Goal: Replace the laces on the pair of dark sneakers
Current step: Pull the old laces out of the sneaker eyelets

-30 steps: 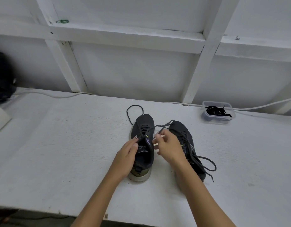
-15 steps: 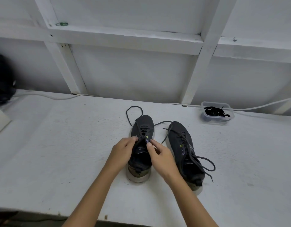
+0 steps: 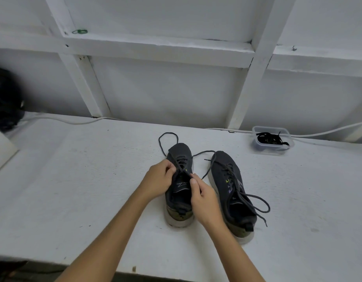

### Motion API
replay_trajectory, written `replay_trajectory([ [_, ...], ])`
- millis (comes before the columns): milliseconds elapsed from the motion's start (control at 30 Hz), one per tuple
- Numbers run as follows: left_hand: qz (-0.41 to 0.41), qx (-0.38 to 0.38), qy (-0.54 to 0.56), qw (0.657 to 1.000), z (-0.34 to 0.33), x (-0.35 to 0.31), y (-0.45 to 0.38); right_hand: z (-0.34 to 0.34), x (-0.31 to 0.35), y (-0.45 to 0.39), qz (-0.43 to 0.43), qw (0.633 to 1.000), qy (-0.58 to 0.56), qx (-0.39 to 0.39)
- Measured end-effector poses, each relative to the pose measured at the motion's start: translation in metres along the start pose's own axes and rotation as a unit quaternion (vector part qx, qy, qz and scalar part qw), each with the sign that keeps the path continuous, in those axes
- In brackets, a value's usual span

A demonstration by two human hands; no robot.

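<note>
**Both hands closing in on the left sneaker's lace**

Since a second ago the right hand (image 3: 204,197) is coming across from the right sneaker to the left one, and both hands are now working at its throat.

Going left to right: a dark rounded object (image 3: 5,100) is sitting at the far left edge of the table (image 3: 74,180), with a white cable (image 3: 60,120) running along the back edge. The left hand (image 3: 158,180) is curling its fingers and pinching the dark lace (image 3: 182,168) on the left sneaker (image 3: 180,192), which is standing near the table's middle, toe pointing to the back edge. That shoe is dark grey knit with a pale, scuffed sole and an olive heel patch; its lace is partly loosened, one end looping beyond the toe. The right hand is pinching the same lace between thumb and forefinger, just beside the tongue.

The right sneaker (image 3: 229,186) is lying just beside it, angled slightly, laced, with loose ends trailing towards the right. Near the back right edge a clear plastic container (image 3: 271,148) is holding black laces (image 3: 269,138).
</note>
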State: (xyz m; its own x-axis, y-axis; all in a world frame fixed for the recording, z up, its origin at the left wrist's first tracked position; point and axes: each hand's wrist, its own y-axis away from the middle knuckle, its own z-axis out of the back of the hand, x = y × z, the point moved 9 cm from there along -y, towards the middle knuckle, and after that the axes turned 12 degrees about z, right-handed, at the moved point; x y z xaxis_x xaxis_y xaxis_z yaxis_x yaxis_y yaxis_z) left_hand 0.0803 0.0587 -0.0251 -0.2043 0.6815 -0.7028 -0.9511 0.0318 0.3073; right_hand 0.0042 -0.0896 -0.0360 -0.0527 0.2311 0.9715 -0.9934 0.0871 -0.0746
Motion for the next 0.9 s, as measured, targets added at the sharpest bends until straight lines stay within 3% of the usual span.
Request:
replay_trajectory([
  [133, -0.016, 0.002, -0.046, 0.999, 0.004, -0.01, -0.005, 0.004, 0.0, -0.001, 0.004, 1.0, 0.031, 0.0],
  [333, 0.033, 0.037, 0.095, 0.994, -0.001, 0.012, -0.004, 0.006, -0.006, 0.004, -0.003, 0.999, -0.01, -0.035],
  [533, 0.031, 0.008, 0.117, 0.993, -0.002, 0.02, -0.002, 0.005, -0.01, 0.003, 0.0, 0.999, -0.008, -0.036],
  [667, 0.082, -0.007, 0.205, 0.975, 0.005, 0.026, -0.008, 0.005, -0.016, 0.004, -0.022, 0.999, -0.025, -0.041],
  [900, 0.057, 0.063, 0.191, 0.978, -0.012, 0.033, -0.004, 0.005, -0.022, 0.005, -0.036, 0.998, -0.031, -0.044],
])
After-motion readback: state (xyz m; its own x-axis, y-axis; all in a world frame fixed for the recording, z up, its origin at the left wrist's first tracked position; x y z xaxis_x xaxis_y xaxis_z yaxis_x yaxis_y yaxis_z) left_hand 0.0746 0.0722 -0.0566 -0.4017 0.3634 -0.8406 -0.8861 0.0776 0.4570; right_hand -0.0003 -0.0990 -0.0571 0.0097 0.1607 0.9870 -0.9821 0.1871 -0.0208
